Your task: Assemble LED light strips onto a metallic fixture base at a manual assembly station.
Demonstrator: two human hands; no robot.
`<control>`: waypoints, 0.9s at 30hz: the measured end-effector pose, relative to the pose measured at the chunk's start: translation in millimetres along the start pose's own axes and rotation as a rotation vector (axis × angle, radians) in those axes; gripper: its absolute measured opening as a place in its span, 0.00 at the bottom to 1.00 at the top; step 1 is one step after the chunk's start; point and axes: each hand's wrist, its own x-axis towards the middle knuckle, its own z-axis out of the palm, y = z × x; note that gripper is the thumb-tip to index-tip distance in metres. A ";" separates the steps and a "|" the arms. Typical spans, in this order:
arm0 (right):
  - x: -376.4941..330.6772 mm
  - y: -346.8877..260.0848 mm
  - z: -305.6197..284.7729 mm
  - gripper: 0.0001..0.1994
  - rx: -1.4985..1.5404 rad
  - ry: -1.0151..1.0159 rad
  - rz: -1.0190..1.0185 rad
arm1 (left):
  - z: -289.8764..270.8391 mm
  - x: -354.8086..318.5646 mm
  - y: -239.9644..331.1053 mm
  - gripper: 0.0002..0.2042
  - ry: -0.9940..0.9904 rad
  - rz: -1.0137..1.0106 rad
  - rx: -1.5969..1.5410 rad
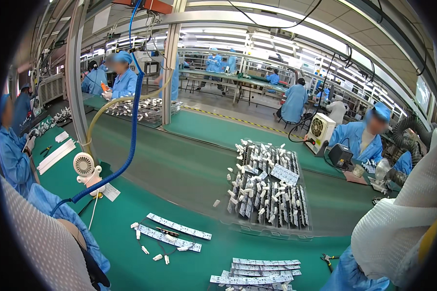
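Neither of my hands shows in the head view. On the green table below me lie two long white circuit strips [178, 226] with small white connectors [157, 257] and thin wires scattered beside them. A stack of similar strips [263, 271] sits at the bottom edge. Beyond them, a clear tray [303, 232] filled with several small white parts rests on the dark conveyor belt [179, 169]. At the lower left a blue sleeve [58, 213] reaches in beside a white mesh cap [34, 242]. I cannot tell whose they are.
A small white fan [84, 165] stands on the table's left, with a blue coiled hose [132, 121] hanging above it. Pliers [329, 258] lie at the lower right beside a co-worker's white mesh cap [398, 228]. People in blue coats work along both sides.
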 end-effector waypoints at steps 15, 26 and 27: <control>-6.6 -58.1 -3.3 0.26 -0.120 -0.058 -0.342 | -23.0 -3.2 72.1 0.41 0.126 0.357 -0.049; -22.4 -54.3 -7.5 0.22 -0.513 -0.167 -0.364 | 55.3 -13.8 133.5 0.47 0.105 0.084 -0.661; -23.9 -36.7 -5.1 0.22 -0.636 -0.253 -0.323 | 69.8 -20.2 137.0 0.46 -0.008 0.018 -0.651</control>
